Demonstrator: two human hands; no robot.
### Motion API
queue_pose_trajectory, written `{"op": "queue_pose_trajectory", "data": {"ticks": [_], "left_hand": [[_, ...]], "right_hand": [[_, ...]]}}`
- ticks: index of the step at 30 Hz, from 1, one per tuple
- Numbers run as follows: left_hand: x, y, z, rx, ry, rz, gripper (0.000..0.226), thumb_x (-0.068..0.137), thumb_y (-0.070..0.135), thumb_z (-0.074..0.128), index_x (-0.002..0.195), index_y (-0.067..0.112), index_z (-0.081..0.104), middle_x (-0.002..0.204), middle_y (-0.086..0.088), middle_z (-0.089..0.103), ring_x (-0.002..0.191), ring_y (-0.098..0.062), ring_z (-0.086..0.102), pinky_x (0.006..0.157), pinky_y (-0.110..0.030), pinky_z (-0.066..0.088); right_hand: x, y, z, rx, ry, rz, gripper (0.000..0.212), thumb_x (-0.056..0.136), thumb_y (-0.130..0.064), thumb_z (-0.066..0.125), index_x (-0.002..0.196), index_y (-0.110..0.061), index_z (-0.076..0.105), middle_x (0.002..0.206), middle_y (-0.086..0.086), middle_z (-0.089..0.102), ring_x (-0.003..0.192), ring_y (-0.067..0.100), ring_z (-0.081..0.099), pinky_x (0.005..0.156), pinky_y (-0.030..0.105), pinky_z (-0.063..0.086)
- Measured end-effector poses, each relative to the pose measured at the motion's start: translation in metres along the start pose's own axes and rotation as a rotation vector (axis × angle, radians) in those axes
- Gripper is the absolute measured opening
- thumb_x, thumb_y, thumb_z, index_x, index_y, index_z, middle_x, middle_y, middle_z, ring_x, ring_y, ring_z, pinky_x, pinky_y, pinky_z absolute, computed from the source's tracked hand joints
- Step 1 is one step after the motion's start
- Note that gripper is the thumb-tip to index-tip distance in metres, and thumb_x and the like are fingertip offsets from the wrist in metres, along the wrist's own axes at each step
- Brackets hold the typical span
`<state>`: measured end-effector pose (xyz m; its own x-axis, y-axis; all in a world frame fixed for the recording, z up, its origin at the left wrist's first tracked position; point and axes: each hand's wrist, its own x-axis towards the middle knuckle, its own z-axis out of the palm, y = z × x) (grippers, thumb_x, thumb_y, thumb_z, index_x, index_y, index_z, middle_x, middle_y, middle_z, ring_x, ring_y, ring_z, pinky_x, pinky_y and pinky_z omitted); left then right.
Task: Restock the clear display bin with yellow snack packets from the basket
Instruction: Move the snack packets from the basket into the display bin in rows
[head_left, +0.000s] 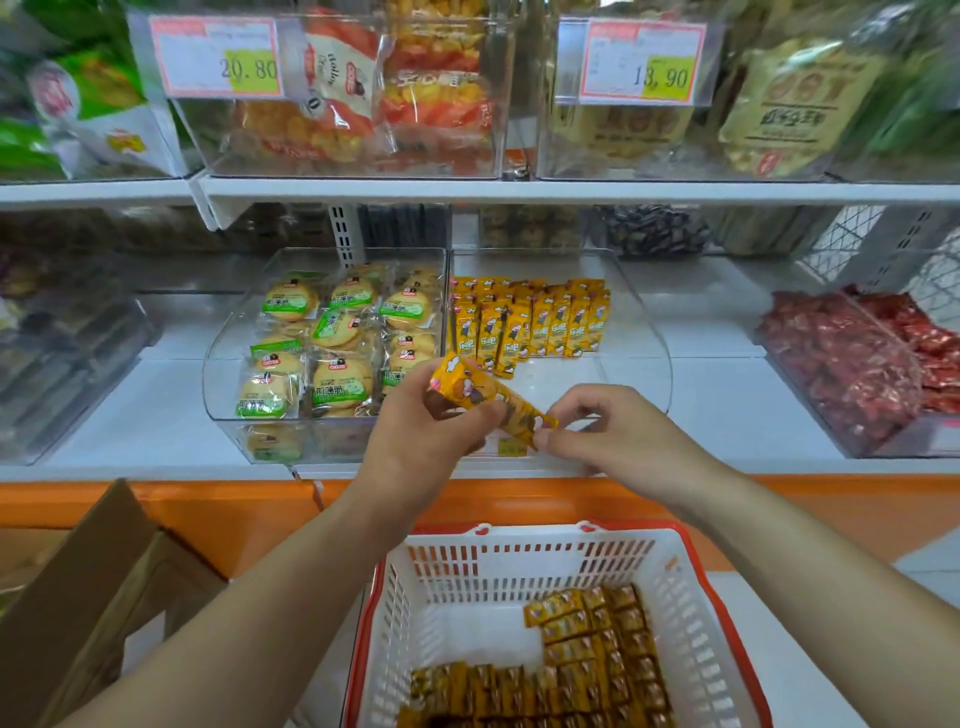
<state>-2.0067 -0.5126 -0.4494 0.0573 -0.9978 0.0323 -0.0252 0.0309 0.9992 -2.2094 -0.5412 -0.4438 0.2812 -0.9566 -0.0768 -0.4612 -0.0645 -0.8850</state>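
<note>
The person is holding a yellow snack packet (485, 397) just above the front wall of the clear display bin (655, 358), stretched slantwise between both hands. It may be more than one packet pressed together; I cannot tell.

The left hand (415, 441) is gripping the packet's upper end, with fingers curled round it and the thumb across the printed face. The right hand (613, 431) is pinching the lower end between thumb and fingertip, the other fingers loosely bent. Both forearms are reaching forward from below the bin, wrists raised to about the level of its front rim.

Inside the bin, toward its back, a row of standing packets (530, 322) is leaning in neat ranks, and the floor in front of them is bare. To do this well, I'd say the packet wants squaring up so its face is pointing outward. Then it should be lowered upright into that bare strip, tight against the row, without knocking the front rank over.

The basket (519, 566) is sitting below the bin, nearer the person, with plenty of basket packets (587, 660) lying flat in it, so a good deal of restocking looks to be left.
</note>
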Motion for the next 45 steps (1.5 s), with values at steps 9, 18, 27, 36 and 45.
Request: {"op": "queue_pose_trajectory", "data": {"ticks": [9,18,27,36,45], "left_hand": [[0.008,-0.001,0.006,0.018,0.009,0.053,0.039,0.069,0.037,0.081,0.105,0.028,0.067,0.095,0.000,0.078,0.092,-0.020,0.075,0.080,-0.035,0.062],[0.033,-0.010,-0.006,0.380,0.144,0.151,0.045,0.081,0.042,0.079,0.122,0.033,0.062,0.107,0.018,0.070,0.098,-0.004,0.066,0.083,-0.029,0.059],[0.050,-0.044,-0.018,0.895,0.117,-0.074,0.072,0.081,0.057,0.075,0.139,0.028,0.045,0.130,0.005,0.066,0.116,-0.022,0.064,0.102,-0.051,0.047],[0.052,-0.046,-0.015,0.895,0.149,-0.065,0.071,0.079,0.062,0.074,0.137,0.033,0.045,0.132,0.011,0.064,0.119,-0.016,0.062,0.109,-0.050,0.042],[0.049,-0.040,-0.017,0.905,0.130,-0.071,0.067,0.085,0.056,0.073,0.141,0.033,0.043,0.131,0.011,0.066,0.121,-0.016,0.061,0.114,-0.048,0.036]], "right_hand": [[0.012,-0.004,0.009,-0.049,-0.083,-0.256,0.046,0.087,-0.044,0.069,0.126,-0.058,0.047,0.102,-0.014,0.068,0.083,0.013,0.070,0.077,0.035,0.057],[0.061,0.001,-0.010,0.004,0.019,-0.154,0.027,0.085,-0.024,0.077,0.105,-0.027,0.059,0.096,0.000,0.070,0.078,0.016,0.068,0.066,0.021,0.052],[0.191,0.054,-0.015,-0.196,0.274,0.182,0.033,0.079,-0.018,0.083,0.098,-0.014,0.056,0.108,0.014,0.068,0.103,0.033,0.066,0.092,0.049,0.054],[0.226,0.058,0.002,-0.602,0.242,0.040,0.034,0.083,-0.022,0.077,0.063,-0.023,0.049,0.067,0.001,0.057,0.076,0.027,0.059,0.052,0.027,0.031],[0.215,0.055,-0.002,-0.658,0.181,0.133,0.045,0.092,-0.037,0.065,0.056,-0.013,0.056,0.059,0.007,0.055,0.069,0.028,0.057,0.054,0.030,0.034]]}}
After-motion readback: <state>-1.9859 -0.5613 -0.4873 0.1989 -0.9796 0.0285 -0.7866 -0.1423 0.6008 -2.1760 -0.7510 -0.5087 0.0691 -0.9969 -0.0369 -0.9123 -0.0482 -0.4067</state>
